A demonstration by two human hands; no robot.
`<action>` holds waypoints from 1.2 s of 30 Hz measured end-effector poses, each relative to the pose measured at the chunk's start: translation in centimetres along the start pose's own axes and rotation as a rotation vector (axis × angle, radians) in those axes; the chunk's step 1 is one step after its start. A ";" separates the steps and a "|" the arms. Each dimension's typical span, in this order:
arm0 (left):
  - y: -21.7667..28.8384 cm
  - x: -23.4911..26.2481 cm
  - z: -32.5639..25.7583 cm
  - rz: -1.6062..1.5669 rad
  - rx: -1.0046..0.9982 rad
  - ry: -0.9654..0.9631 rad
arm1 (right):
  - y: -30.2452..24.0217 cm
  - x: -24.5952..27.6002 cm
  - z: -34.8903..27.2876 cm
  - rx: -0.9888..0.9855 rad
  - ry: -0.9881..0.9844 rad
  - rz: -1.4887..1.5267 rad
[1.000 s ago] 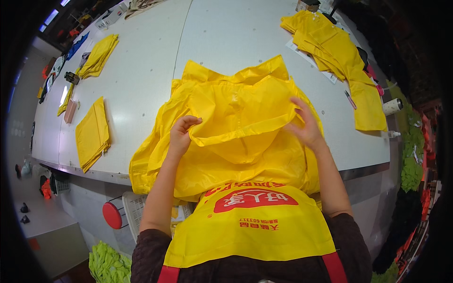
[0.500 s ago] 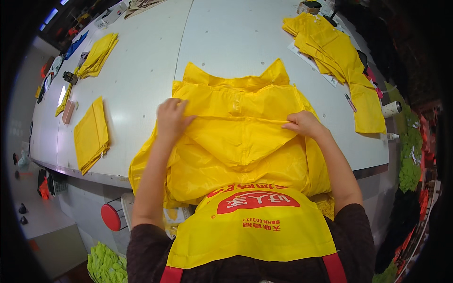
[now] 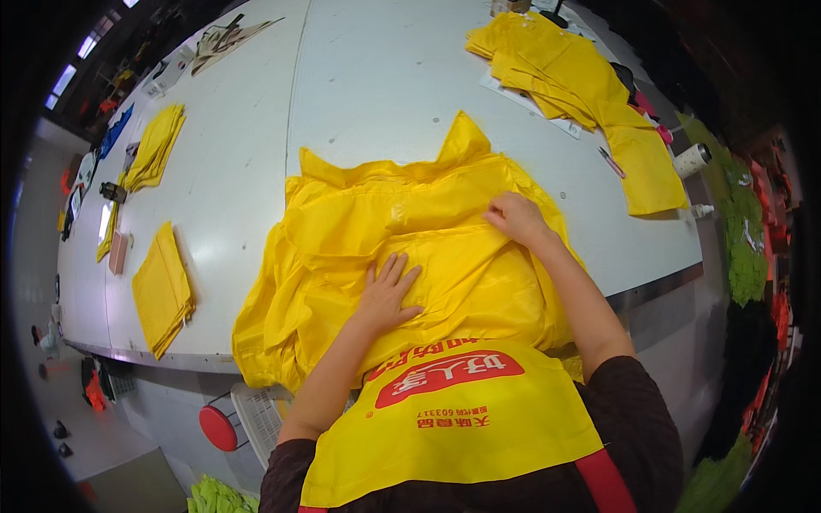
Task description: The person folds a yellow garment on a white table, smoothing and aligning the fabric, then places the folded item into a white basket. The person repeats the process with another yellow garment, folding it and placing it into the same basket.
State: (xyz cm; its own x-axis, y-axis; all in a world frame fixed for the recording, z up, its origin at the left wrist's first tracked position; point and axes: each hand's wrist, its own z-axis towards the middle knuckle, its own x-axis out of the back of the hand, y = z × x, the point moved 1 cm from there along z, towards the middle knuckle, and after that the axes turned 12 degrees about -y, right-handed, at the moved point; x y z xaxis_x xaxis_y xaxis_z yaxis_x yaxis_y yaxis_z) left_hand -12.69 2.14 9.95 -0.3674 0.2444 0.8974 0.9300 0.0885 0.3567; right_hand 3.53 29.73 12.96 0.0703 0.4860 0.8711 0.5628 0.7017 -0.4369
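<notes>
A yellow garment (image 3: 342,282) of thin, slightly shiny cloth lies rumpled over the near edge of the table, two pointed corners standing up at its far end. Flat on the middle of it rests my left hand (image 3: 391,293), open with the fingers spread. My right hand (image 3: 518,220) is closed at the right end of a raised fold, pinching the cloth; its fingertips are partly hidden. The garment's near part runs down to the printed yellow apron (image 3: 505,419) that I wear.
The white table (image 3: 368,77) stretches away. Folded yellow cloths (image 3: 164,291) lie at left, and a larger yellow pile (image 3: 556,64) at far right beside a pen (image 3: 611,162) and a white bottle (image 3: 691,160). A red round stool (image 3: 218,428) stands below the left edge.
My left hand has let go of the fold's left end and moved right and nearer, flattening on the cloth. My right hand still holds the fold. The view has shifted slightly.
</notes>
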 end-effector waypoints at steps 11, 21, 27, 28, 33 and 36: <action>0.0 -0.2 0.5 0.072 -0.043 0.069 | 7.5 1.1 6.1 -0.128 0.047 1.158; 0.3 -0.3 0.9 0.061 -0.013 0.070 | 7.4 3.2 4.1 0.111 -0.082 1.587; 0.4 0.4 1.1 0.054 -0.001 0.055 | 7.7 3.2 5.1 0.152 -0.100 1.614; 0.4 0.4 0.8 0.046 0.010 0.064 | 7.4 2.9 5.6 0.156 -0.119 1.618; 0.3 1.5 0.1 -0.150 -0.007 0.135 | 8.8 1.4 6.5 0.017 0.093 1.346; -1.2 6.3 -1.0 -0.137 0.120 0.670 | 7.1 2.9 5.3 -0.107 0.320 0.873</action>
State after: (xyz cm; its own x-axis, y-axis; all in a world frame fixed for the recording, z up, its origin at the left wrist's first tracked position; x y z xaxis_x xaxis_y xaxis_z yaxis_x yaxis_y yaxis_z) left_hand -16.15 2.63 15.41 -0.3717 -0.4222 0.8268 0.8550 0.1913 0.4820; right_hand 3.42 38.88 11.16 0.7184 0.6403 0.2719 0.2757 0.0968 -0.9564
